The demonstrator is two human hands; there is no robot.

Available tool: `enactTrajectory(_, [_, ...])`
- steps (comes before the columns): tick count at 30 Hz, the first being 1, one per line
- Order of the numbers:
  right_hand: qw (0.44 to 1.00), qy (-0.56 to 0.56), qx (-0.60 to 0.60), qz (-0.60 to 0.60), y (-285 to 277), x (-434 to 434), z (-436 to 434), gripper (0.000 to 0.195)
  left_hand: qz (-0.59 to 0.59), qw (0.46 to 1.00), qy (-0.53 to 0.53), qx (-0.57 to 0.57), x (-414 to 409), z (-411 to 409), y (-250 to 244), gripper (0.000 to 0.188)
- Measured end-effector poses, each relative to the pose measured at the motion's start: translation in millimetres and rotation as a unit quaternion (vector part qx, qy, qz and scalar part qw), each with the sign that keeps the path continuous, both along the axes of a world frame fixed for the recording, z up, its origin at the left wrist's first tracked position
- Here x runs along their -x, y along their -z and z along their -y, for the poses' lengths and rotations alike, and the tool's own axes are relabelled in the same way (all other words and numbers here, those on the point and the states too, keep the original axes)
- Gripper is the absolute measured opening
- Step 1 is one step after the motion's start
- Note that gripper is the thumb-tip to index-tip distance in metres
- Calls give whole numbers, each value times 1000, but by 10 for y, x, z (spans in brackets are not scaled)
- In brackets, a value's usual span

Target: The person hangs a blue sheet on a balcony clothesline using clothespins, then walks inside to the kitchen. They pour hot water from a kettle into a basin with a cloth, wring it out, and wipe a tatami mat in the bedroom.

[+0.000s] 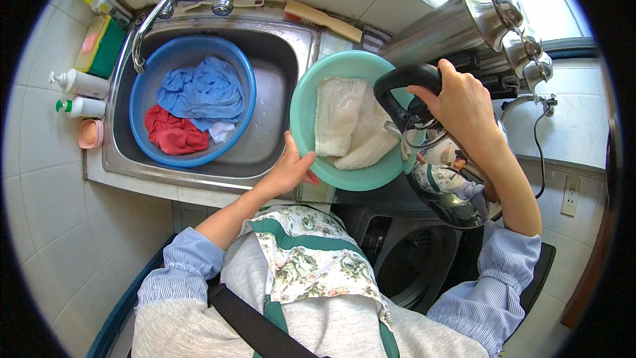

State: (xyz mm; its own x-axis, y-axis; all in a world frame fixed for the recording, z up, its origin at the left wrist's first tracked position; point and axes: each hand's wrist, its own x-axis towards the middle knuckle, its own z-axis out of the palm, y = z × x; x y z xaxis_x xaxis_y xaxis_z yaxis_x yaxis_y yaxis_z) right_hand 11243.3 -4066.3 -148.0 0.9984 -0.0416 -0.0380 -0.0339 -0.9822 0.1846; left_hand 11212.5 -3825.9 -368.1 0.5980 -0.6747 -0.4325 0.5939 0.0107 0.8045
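Observation:
My right hand (459, 102) grips the black handle of a shiny metal kettle (447, 194), tilted with its spout over the right side of a mint green plastic basin (350, 184). Folded cream towels (340, 114) lie in that basin, and they look wet. My left hand (293, 166) holds the basin's rim at its lower left. In the steel sink (273, 109) stands a blue basin (251, 104) holding a blue cloth (201, 89), a red cloth (176, 132) and a small white cloth (221, 131). Whether water is leaving the spout is hard to tell.
A chrome faucet (164, 5) reaches over the blue basin. Pump bottles (84, 83) and a green sponge box (107, 47) line the left edge. Tall metal flasks (432, 25) stand behind the kettle. A dark front-loading washing machine (417, 258) is below the counter.

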Motion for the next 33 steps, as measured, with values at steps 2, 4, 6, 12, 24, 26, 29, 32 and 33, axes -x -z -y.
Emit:
enactTrajectory(2, [1000, 17, -3, -17, -8, -13, -22, 44, 3, 1000, 1, -3, 4, -3, 18, 57])
enactTrajectory(4, [1000, 7, 0, -11, -6, -9, -26, 44, 9, 1000, 6, -11, -2, -7, -5, 57])
enactTrajectory(6, [1000, 0, 1, -8, -10, -3, -30, 44, 11, 1000, 15, -23, -10, -16, -28, 57])
enactTrajectory(12, [1000, -10, 1, -16, -21, 15, -90, 43, 83, 993, 23, -84, -69, -83, 0, 69])
enactTrajectory(24, [999, -22, -6, -33, -13, 59, -138, 40, 542, 839, -8, -43, -851, 924, -1054, 53])
enactTrajectory(26, [999, -28, -9, -32, -56, 68, -172, 40, 417, 907, 53, 23, -985, 1116, -967, 35])
enactTrajectory(29, [998, -47, -32, -29, -100, 91, -153, 42, 301, 943, 103, 101, -1033, 1157, -967, 32])
enactTrajectory(32, [996, -74, -54, -11, -74, 126, -98, 47, 288, 944, 108, 121, -978, 1153, -1006, 27])
enactTrajectory(33, [994, -87, -59, -3, -57, 130, -79, 49, 261, 953, 89, 122, -951, 1146, -999, 25])
